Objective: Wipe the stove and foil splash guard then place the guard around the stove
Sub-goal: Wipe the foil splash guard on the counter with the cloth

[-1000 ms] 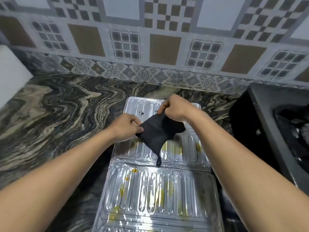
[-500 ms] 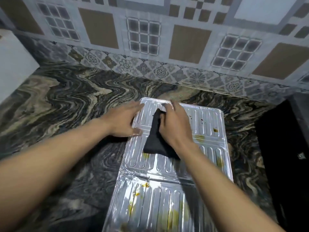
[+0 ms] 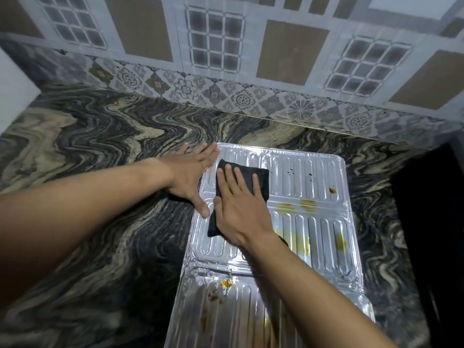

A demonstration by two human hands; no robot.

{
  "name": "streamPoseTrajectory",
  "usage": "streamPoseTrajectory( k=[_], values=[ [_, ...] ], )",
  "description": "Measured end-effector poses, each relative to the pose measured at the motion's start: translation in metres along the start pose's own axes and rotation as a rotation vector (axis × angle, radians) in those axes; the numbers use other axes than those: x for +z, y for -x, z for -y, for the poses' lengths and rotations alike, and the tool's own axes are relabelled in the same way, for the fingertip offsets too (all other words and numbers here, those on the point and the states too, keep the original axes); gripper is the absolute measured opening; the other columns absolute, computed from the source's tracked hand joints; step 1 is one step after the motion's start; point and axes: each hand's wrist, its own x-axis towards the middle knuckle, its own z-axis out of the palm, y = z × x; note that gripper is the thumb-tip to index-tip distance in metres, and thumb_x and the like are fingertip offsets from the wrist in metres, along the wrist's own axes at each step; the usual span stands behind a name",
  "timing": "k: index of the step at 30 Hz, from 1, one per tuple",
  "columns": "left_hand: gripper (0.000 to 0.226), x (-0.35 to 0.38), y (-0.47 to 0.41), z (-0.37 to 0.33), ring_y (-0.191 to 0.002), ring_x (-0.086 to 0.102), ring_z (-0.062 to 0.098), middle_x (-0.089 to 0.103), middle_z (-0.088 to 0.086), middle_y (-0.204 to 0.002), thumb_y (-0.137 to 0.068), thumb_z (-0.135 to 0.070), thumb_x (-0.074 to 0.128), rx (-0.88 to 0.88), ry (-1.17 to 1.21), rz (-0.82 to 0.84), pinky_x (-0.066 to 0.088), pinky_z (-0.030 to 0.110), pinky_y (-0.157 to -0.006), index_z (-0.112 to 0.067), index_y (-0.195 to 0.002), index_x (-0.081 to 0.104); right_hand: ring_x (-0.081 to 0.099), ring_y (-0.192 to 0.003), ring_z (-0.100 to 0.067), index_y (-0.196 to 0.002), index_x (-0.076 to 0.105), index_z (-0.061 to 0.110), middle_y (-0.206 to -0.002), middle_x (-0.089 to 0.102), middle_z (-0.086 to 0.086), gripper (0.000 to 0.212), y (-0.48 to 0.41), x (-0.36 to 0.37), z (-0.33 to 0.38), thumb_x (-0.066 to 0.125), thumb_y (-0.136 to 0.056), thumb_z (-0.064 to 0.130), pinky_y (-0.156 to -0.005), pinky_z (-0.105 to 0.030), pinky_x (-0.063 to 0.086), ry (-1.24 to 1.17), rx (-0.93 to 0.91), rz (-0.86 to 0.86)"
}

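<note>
The ribbed foil splash guard point(image 3: 308, 177) lies flat on the marbled counter, unfolded into panels, with yellow and brown stains across it. A folded black cloth point(image 3: 253, 174) rests on the guard's far left corner. My right hand point(image 3: 238, 204) presses flat on the cloth, fingers spread. My left hand point(image 3: 192, 177) lies flat with open fingers on the guard's left edge and the counter beside it, holding the guard down. The stove shows only as a dark shape point(image 3: 431, 222) at the right edge.
The swirled black-and-cream counter point(image 3: 100, 172) stretches left of the guard. A patterned tile wall point(image 3: 226, 59) stands right behind. A white block point(image 3: 12, 91) sits at the far left edge.
The cloth went from being held up in both hands to lying flat on the guard. My left hand let go and flattened on the guard's left edge. My right hand spread over the cloth.
</note>
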Motion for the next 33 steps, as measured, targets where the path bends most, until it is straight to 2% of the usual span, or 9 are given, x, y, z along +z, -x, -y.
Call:
streamPoseTrajectory(
  k=[6, 11, 14, 19, 33],
  values=[
    [0.162, -0.003, 0.001, -0.001, -0.146, -0.028, 0.016, -0.039, -0.004, -0.154, -0.037, -0.097, 0.057, -0.004, -0.006, 0.024, -0.01, 0.051, -0.12, -0.019, -0.148, -0.031, -0.01, -0.152, -0.014, -0.157, -0.008, 0.016, -0.166, -0.006, 0.001, 0.062, -0.023, -0.006, -0.016, 0.009, -0.104, 0.044, -0.122, -0.044, -0.008, -0.018, 0.02, 0.008],
    [0.161, -0.006, 0.003, -0.005, -0.146, -0.027, 0.016, -0.04, -0.004, -0.153, -0.039, -0.097, 0.058, -0.027, -0.015, 0.044, -0.008, 0.05, -0.121, -0.019, -0.148, -0.032, -0.017, -0.151, -0.024, -0.158, -0.006, 0.026, -0.165, -0.016, -0.006, 0.062, -0.031, -0.011, -0.037, 0.007, -0.102, 0.05, -0.121, -0.049, -0.009, 0.019, 0.146, 0.039],
    [0.162, -0.007, 0.005, -0.005, -0.146, -0.027, 0.016, -0.041, -0.005, -0.153, -0.037, -0.097, 0.058, -0.029, -0.009, 0.06, -0.003, 0.05, -0.122, -0.019, -0.147, -0.033, -0.016, -0.151, -0.031, -0.157, -0.007, 0.034, -0.166, -0.011, -0.005, 0.061, -0.031, -0.015, -0.051, 0.008, -0.101, 0.053, -0.12, -0.052, -0.011, 0.045, 0.213, 0.051],
    [0.163, -0.007, 0.006, -0.004, -0.147, -0.027, 0.016, -0.042, -0.005, -0.151, -0.035, -0.099, 0.056, -0.027, -0.008, 0.068, 0.001, 0.051, -0.122, -0.02, -0.146, -0.034, -0.011, -0.152, -0.028, -0.156, -0.006, 0.036, -0.167, -0.006, -0.002, 0.06, -0.023, -0.02, -0.076, 0.006, -0.101, 0.054, -0.121, -0.05, -0.009, 0.054, 0.247, 0.035],
    [0.165, -0.012, 0.009, -0.011, -0.147, -0.026, 0.018, -0.042, -0.005, -0.15, -0.034, -0.1, 0.055, -0.026, -0.021, 0.08, 0.001, 0.053, -0.122, -0.019, -0.147, -0.033, -0.014, -0.152, -0.024, -0.157, -0.008, 0.024, -0.166, -0.009, -0.007, 0.061, 0.031, -0.032, -0.136, 0.006, -0.103, 0.049, -0.122, -0.045, -0.008, 0.005, 0.505, 0.047]
  ],
)
